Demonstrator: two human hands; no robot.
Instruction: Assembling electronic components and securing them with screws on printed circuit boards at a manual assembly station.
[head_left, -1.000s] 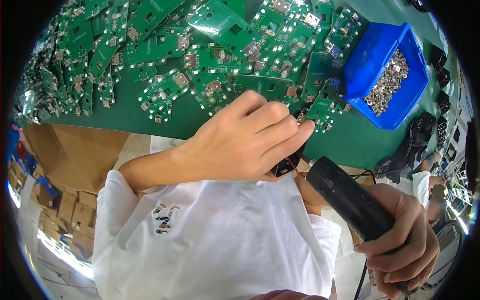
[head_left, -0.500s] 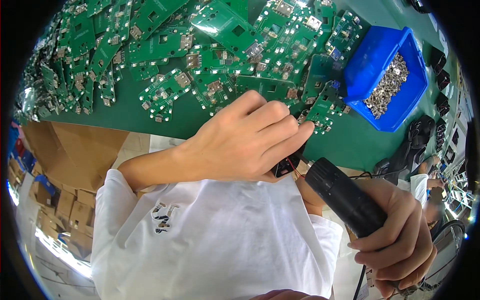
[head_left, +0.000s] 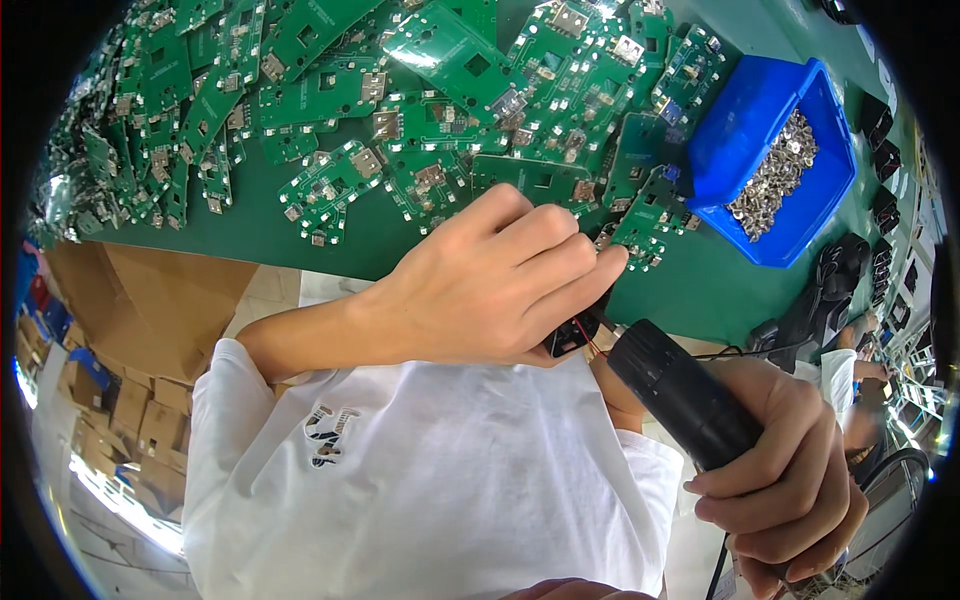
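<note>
My left hand is closed at the near edge of the green bench, its fingers round a small black plastic housing. A thin red wire shows at the housing; most of it is hidden under my fingers. In my right hand, the fingers wrap round the grip of a black electric screwdriver. The screwdriver slants up and left, its bit reaching the housing beside my left fingers. Whether the bit sits on a screw is hidden.
Green circuit boards lie piled across the far side of the bench. A blue bin of small metal screws stands at the right. Black parts and another person's arm are farther right. Cardboard boxes stand at the left.
My right hand and the rear of the screwdriver have shifted slightly left. My left hand and the housing look almost unmoved. The screw bin looks nearly the same.
</note>
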